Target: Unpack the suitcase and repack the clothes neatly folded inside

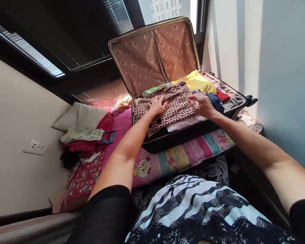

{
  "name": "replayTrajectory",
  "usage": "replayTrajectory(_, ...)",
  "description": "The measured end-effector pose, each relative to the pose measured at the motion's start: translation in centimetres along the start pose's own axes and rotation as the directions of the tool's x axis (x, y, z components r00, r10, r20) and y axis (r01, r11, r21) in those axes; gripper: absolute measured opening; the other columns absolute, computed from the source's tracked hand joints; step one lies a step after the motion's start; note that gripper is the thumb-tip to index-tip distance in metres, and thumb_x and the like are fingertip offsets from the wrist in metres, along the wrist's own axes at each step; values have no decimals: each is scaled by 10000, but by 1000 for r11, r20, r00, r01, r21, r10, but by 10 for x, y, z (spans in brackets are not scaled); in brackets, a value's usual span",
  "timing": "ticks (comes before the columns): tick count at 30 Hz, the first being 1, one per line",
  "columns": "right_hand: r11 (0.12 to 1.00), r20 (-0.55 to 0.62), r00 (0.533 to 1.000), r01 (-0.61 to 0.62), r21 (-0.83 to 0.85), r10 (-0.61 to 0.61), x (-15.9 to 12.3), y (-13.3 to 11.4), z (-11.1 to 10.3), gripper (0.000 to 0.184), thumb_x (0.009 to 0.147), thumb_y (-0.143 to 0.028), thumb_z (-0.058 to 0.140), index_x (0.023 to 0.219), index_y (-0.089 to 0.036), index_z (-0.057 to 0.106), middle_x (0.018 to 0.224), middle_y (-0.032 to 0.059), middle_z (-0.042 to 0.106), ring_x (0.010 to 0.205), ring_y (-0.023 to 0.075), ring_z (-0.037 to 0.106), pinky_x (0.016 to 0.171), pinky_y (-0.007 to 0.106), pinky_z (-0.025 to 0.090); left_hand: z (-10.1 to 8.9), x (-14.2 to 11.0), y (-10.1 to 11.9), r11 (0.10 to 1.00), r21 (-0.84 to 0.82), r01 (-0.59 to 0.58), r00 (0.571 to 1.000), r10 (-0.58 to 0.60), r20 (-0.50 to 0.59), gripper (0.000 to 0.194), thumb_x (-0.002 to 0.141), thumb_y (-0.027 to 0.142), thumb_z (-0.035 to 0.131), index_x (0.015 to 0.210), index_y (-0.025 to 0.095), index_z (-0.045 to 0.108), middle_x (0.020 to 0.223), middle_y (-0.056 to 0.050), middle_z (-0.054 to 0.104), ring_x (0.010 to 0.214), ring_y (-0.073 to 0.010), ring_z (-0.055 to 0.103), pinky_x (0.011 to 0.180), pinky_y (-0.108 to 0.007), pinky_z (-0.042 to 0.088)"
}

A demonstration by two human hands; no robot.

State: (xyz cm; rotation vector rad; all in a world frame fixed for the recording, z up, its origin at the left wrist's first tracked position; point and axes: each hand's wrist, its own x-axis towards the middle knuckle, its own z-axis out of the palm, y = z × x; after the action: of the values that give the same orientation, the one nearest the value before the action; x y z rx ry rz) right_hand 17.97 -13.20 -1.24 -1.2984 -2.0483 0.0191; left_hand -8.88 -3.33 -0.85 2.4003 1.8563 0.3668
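An open suitcase full of folded clothes lies in front of me, its lined lid raised against the window. Across the left part of the clothes is a pinkish-beige garment with a dark repeated letter pattern. My left hand rests flat on it, fingers spread. At the garment's right edge, my right hand has its fingers curled, pinching the edge. Navy clothing lies beside the right hand, with a yellow piece behind. Some white cloth shows under the patterned garment.
The suitcase stands on a bed with a cartoon-print pink cover. Left are a grey pillow and a pile of fabric. A pale wall rises on the right; suitcase wheels stick out near it.
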Motion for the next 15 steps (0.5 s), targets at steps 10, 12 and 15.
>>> replayTrajectory(10,981,90,990,-90,-174,107,-126,-10,19,358,1030,-322,505,1283,-169,708,1355,206,688,1279,394,570,1048,529,428,17,-104,58,791,92,-604,792,609,-39,330,1028,437,671,1322,320,764,1413,-120,624,1281,-290,563,1145,-484,462)
replayTrajectory(12,972,154,983,-67,-226,103,-118,-9,19,380,1015,-301,509,1322,-164,688,1368,213,682,1287,407,553,1058,546,383,20,-103,64,781,149,-606,793,607,47,382,1007,441,702,1378,361,744,1516,-115,565,1348,-322,512,1155,-512,429)
replayTrajectory(15,961,233,972,31,-273,35,-106,-5,12,342,988,-283,531,1265,-164,693,1305,213,703,1241,394,571,1066,532,355,18,-89,65,794,204,-572,818,571,71,429,975,370,735,1404,378,735,1608,-117,492,1408,-374,457,1152,-549,389)
